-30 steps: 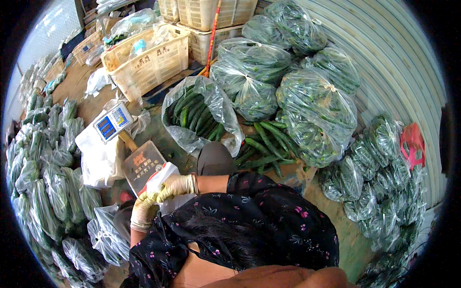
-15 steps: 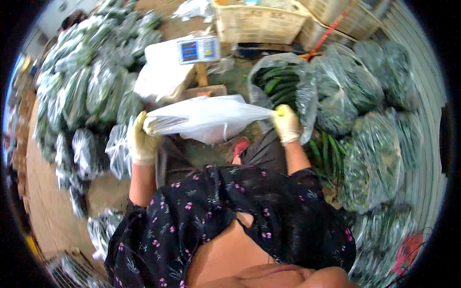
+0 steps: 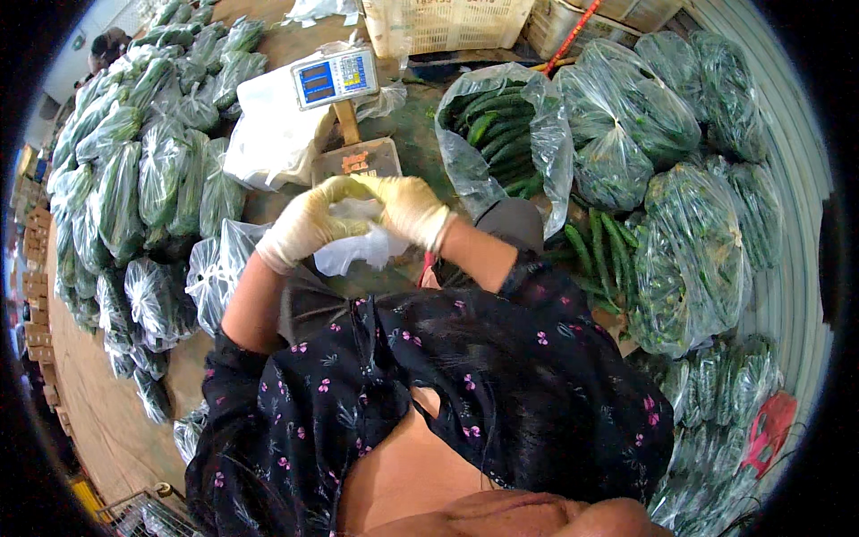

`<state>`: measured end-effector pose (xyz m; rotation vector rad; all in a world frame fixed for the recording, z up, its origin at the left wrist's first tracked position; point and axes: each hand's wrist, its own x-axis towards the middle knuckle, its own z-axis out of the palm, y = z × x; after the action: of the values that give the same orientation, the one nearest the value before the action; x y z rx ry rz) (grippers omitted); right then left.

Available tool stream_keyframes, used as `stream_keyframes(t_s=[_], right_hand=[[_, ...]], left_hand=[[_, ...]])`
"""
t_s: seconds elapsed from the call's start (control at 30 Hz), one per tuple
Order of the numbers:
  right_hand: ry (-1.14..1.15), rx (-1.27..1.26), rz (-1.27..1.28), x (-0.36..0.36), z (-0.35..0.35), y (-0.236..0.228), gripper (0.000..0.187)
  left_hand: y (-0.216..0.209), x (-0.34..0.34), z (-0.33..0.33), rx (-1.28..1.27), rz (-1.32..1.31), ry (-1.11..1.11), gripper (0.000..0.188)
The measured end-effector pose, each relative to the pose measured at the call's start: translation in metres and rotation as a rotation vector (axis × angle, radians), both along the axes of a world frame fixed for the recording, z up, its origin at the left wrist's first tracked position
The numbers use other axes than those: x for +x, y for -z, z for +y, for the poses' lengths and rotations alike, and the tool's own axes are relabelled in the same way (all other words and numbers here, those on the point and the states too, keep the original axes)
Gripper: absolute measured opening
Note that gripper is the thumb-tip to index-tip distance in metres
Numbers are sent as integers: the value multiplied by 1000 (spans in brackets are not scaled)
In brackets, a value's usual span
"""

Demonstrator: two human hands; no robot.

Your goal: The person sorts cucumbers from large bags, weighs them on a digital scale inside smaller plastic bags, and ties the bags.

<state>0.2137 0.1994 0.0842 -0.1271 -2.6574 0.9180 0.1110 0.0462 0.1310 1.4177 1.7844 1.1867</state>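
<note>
My two hands, in pale yellow gloves, meet in front of my body with the fingers curled together. A thin white plastic bag (image 3: pixel 354 253) hangs bunched beneath and between them. My left hand (image 3: pixel 307 224) is closed on the bag's edge. Fingertips touching it, my right hand (image 3: pixel 410 209) is also closed on the bag; its exact grip is partly hidden. Just beyond my hands stands a scale with a display (image 3: pixel 335 77) on a post and a low base (image 3: pixel 358 161). Right of them, an open clear bag (image 3: pixel 554 134) holds dark green cucumbers (image 3: pixel 506 134).
A stack of white plastic bags (image 3: pixel 273 125) lies beside the scale. Many filled bags of green vegetables (image 3: pixel 121 192) are heaped on the left. Tied bags of cucumbers (image 3: pixel 617 143) line the right wall, with loose cucumbers (image 3: pixel 601 251) near my knee. Plastic crates (image 3: pixel 443 27) stand at the back.
The plastic bag was stretched wide between my hands; now it is gathered small. My right hand has moved left and my left hand right, so they touch. The view has shifted somewhat.
</note>
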Motion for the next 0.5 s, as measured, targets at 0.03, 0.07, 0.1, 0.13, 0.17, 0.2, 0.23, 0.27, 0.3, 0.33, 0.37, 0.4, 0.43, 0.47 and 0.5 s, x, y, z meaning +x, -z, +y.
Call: stream_keyframes(t_s=[0.03,0.07,0.1,0.13,0.17,0.2,0.23,0.27,0.3,0.33,0.37,0.4,0.43,0.47,0.5], right_hand=[[67,3,-64,-6,15,13,40],[136,12,-130,-7,36,22,29],[279,67,-212,-7,58,31,26],[418,112,-288,-3,78,37,24],[475,124,-285,-1,94,42,25],[532,131,-283,4,107,48,26],[559,122,-271,10,115,52,28],[570,112,-260,10,118,53,30],[537,57,-283,11,116,47,30],[493,3,-304,10,111,42,30],[454,-16,-363,6,109,43,31],[427,-24,-431,3,108,47,33],[354,-75,-438,-3,102,49,34],[291,-121,-449,-6,98,49,35],[243,-191,-415,-12,95,53,39]], left_hand=[[24,-23,-6,-245,389,-205,22],[45,-51,-20,-487,774,-409,20],[58,-72,-40,-486,780,-531,18],[62,-86,-60,-492,792,-654,16],[66,-91,-80,-506,829,-722,14],[67,-94,-98,-525,871,-786,12],[58,-83,-99,-371,808,-757,11],[57,-73,-97,-266,812,-655,10],[58,-67,-85,-145,860,-550,9],[49,-54,-68,-191,822,-482,11],[56,-51,-52,-74,845,-485,20],[59,-43,-38,-5,744,-515,34],[67,-42,-33,-19,658,-561,44],[83,-45,-33,23,653,-626,48],[99,-48,-31,-2,652,-677,57]])
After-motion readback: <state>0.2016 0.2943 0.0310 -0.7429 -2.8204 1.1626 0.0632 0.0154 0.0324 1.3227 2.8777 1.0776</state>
